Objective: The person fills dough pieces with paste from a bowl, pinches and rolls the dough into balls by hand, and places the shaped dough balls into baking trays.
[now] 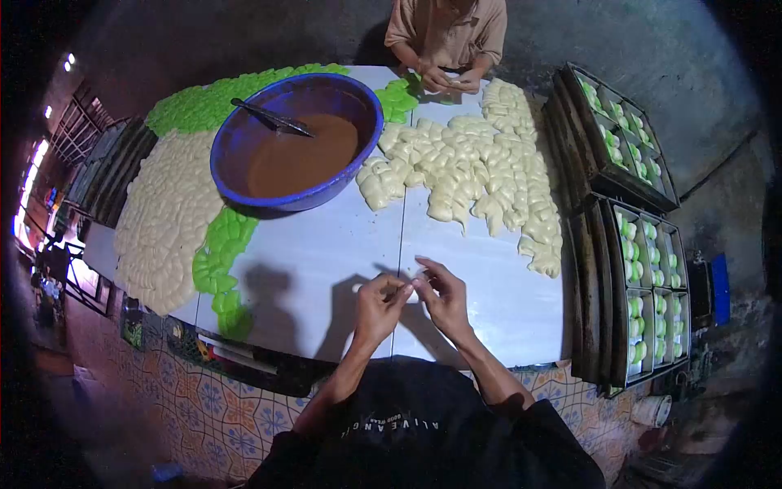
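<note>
My left hand (381,308) and my right hand (442,300) meet over the white table (326,244) near its front edge. Both have their fingers pinched around a small white piece of dough (413,295) between them. Beyond my hands lie many cream-coloured dough pieces (464,167), packed side by side. Bright green dough pieces (220,253) and pale ones (167,220) cover the left side. A blue basin (297,200) of brown filling (301,159) stands at the back left, with a dark utensil (273,118) resting in it.
Across the table a person (456,33) in a tan shirt works with both hands over the far edge. Stacked metal trays (603,285) with green and white pieces stand along the right side. More dark trays (110,175) are stacked at the left.
</note>
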Demonstrator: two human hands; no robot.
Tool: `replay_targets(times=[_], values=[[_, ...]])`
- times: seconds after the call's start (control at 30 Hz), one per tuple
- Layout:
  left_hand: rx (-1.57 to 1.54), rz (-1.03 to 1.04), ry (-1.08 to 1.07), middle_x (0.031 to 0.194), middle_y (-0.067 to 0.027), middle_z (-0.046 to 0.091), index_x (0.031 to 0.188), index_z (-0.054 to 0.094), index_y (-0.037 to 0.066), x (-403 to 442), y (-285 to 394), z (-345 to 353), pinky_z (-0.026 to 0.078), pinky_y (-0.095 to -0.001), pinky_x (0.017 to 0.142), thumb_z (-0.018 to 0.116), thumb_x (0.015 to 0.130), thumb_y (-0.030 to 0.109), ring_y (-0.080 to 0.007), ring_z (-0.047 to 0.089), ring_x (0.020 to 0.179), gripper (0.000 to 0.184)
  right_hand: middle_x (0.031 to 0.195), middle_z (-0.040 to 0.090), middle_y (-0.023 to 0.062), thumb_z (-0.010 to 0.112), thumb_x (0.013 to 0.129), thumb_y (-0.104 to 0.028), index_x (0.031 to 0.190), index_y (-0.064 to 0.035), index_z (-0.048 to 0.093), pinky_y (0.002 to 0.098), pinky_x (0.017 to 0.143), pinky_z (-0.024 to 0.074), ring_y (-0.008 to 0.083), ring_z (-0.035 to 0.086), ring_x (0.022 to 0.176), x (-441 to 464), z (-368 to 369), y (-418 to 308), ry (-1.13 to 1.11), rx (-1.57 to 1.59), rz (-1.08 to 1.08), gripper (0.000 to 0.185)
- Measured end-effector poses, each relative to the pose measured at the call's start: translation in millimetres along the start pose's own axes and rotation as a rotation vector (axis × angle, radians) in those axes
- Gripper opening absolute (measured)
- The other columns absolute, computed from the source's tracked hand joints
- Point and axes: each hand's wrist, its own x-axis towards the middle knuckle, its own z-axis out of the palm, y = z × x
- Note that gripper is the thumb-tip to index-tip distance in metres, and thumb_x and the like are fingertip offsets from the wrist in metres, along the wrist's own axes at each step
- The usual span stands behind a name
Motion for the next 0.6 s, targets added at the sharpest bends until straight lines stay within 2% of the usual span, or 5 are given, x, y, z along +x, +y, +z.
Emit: replay_targets(times=[0.17,0.23,0.27,0.43,0.6], values=[[-0.426,-0.086,-0.136,0.102,-0.0082,0.054,0.130,0.038,0.001,-19.4,10.0,-17.6,0.052,-0.0300,0.084,0.061,0.078,-0.013,-0.0157,0.060,0.096,0.059,0.110,0.062,0.0086,0.056,0.094,-0.016,0.134,-0.0015,0.048,0.0296,0.082,0.0482,0.0162,0.059,0.096,-2.2,-8.9,3.1,-0.537,0.399,0.475,0.043],[-0.375,0.183,0.001,0.111,-0.0102,0.052,0.128,0.040,-0.001,-29.0,4.0,-26.0,0.046,-0.0362,0.098,0.064,0.076,-0.012,-0.0212,0.057,0.108,0.059,0.115,0.062,0.0106,0.058,0.090,-0.006,0.134,0.0003,0.047,0.0309,0.088,0.0479,0.0176,0.061,0.098,-0.9,3.7,22.3,-0.341,0.167,0.114,0.046],[0.201,0.339,0.091,0.109,-0.0102,0.053,0.127,0.041,-0.001,-34.3,1.7,-48.6,0.040,-0.0398,0.104,0.066,0.075,-0.011,-0.0237,0.053,0.115,0.059,0.118,0.061,0.0117,0.059,0.088,-0.003,0.134,0.0006,0.047,0.0310,0.091,0.0471,0.0192,0.061,0.102,0.7,7.2,33.9,-0.210,0.028,0.066,0.048],[0.202,0.221,1.018,0.106,-0.0117,0.057,0.108,0.054,-0.001,-87.3,-32.3,-131.7,0.042,-0.0389,0.098,0.051,0.079,-0.013,-0.0249,0.056,0.110,0.032,0.114,0.061,0.0168,0.062,0.081,0.003,0.134,0.0017,0.045,0.0260,0.081,0.0502,0.0175,0.062,0.092,11.2,26.8,80.9,0.163,-0.136,-0.109,0.056],[0.598,-0.019,1.203,0.119,-0.0175,0.057,0.124,0.049,-0.002,-150.9,-61.6,-215.3,0.040,-0.0376,0.100,0.048,0.076,-0.010,-0.0292,0.053,0.116,0.049,0.102,0.067,0.0121,0.062,0.084,-0.003,0.108,0.0028,0.062,0.0256,0.074,0.0503,0.0136,0.060,0.084,18.9,127.7,5.1,-0.325,-0.108,0.111,0.024]])
